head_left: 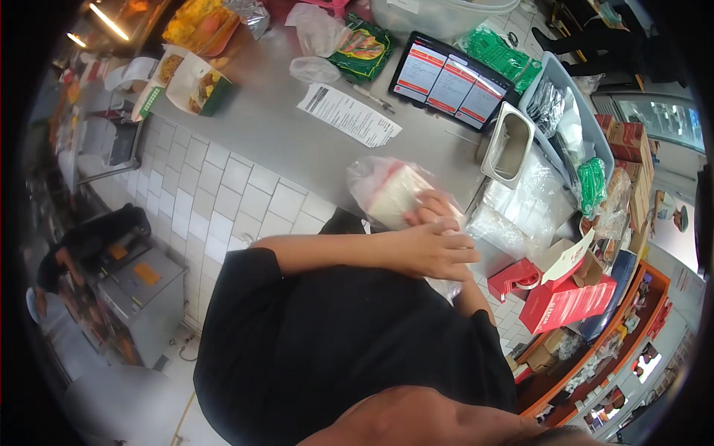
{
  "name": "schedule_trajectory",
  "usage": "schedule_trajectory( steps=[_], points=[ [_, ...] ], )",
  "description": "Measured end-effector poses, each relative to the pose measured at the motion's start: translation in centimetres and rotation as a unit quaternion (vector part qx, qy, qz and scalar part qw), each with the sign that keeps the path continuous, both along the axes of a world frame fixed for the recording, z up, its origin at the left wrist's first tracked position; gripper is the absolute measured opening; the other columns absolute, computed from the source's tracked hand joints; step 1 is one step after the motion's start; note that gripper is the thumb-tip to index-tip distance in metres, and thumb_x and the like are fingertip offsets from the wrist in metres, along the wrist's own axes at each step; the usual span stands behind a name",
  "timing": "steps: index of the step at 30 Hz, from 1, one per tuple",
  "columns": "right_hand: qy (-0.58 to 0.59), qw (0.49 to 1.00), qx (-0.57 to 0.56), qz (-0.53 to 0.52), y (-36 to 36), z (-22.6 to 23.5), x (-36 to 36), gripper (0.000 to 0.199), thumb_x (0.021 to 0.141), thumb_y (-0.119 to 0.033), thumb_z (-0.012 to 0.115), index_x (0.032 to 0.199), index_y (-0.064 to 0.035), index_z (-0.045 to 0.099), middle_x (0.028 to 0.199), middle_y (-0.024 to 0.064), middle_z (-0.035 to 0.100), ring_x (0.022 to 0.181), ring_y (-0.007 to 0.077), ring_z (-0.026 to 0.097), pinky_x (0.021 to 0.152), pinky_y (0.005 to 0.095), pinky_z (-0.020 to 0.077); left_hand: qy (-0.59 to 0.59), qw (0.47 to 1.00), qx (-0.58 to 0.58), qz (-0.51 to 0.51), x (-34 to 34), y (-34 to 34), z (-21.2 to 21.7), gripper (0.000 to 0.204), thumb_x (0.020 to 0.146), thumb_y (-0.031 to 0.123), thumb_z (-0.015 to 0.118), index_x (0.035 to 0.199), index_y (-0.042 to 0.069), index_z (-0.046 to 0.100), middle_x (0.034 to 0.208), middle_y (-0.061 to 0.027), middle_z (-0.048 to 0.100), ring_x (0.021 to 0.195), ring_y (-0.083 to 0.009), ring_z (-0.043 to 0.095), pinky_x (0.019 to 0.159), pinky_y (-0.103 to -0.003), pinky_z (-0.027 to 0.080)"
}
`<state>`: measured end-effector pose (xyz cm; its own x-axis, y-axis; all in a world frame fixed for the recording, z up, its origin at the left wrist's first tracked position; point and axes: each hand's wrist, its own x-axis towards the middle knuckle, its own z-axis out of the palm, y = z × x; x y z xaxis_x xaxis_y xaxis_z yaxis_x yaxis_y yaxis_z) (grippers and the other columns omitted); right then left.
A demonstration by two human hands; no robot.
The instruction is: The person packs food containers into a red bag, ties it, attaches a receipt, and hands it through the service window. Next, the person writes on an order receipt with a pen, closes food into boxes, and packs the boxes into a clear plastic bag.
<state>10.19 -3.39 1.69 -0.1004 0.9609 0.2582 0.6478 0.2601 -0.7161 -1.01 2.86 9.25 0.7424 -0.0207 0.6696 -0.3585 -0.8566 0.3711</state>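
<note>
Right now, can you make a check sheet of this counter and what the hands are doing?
Surface: steel counter, white tiled front below.
Job's things: clear bag with a pale block inside, at the counter's edge.
Clutter: paper slip, pen, tablet, metal tub, food boxes, green packets, grey bin of bags, red boxes.
Hands: left hand lies over the bag's near end; right hand touches the bag, mostly hidden; grip cannot be told.
Cables: nothing seen.
Surroundings: another person bends at a machine on the left; shelves on the right.
</note>
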Motion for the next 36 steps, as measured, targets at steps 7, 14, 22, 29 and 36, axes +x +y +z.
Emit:
schedule_trajectory(
  steps=[7,14,22,29,36],
  points=[
    [0.202,0.913,0.166,0.313,0.5,19.4,3.8,0.036,0.074,-0.015,0.076,0.059,-0.0090,0.043,0.058,0.0036,0.046,0.059,0.0198,0.052,0.067,0.0355,0.0494,0.143,0.418,-0.894,0.072,-6.8,2.4,-7.1,0.046,0.091,0.033,0.048,0.127,0.006,0.039,0.132,-0.0139,0.044,0.117,-0.0234,0.046,0.097,-0.038,0.038],
    [0.214,0.853,0.210,0.428,4.7,27.4,6.0,0.042,0.073,-0.024,0.077,0.051,-0.0126,0.042,0.056,-0.0028,0.049,0.056,0.0082,0.049,0.060,0.0207,0.0429,-0.040,0.548,-0.818,-0.168,-1.4,4.2,6.6,0.037,0.079,0.024,0.062,0.112,0.008,0.055,0.118,-0.0067,0.056,0.090,-0.0189,0.062,0.089,-0.035,0.047],
    [0.012,0.935,0.316,-0.162,0.3,32.3,14.2,0.028,0.078,-0.028,0.066,0.078,-0.0084,0.046,0.093,0.0083,0.044,0.094,0.0166,0.042,0.084,0.0344,0.0387,0.145,0.847,-0.487,-0.158,3.1,8.1,3.6,0.045,0.076,0.035,0.061,0.114,0.011,0.054,0.119,-0.0107,0.054,0.096,-0.0240,0.057,0.092,-0.040,0.042],
    [-0.250,0.952,0.111,-0.136,-3.1,33.7,5.1,0.041,0.061,-0.031,0.075,0.072,-0.0089,0.041,0.077,0.0036,0.041,0.068,0.0198,0.041,0.067,0.0352,0.0369,0.123,0.600,-0.742,-0.271,11.1,4.3,-0.3,0.060,0.077,0.052,0.055,0.121,0.012,0.051,0.123,-0.0177,0.051,0.108,-0.0300,0.051,0.097,-0.044,0.037],
    [-0.339,0.939,0.052,-0.007,-1.9,23.6,3.7,0.044,0.056,-0.029,0.077,0.054,-0.0122,0.036,0.055,-0.0003,0.035,0.051,0.0177,0.042,0.048,0.0295,0.0298,-0.036,0.310,-0.854,-0.416,10.5,2.1,-4.5,0.075,0.077,0.069,0.049,0.129,0.014,0.048,0.127,-0.0247,0.047,0.120,-0.0360,0.044,0.102,-0.049,0.032]
  ],
)
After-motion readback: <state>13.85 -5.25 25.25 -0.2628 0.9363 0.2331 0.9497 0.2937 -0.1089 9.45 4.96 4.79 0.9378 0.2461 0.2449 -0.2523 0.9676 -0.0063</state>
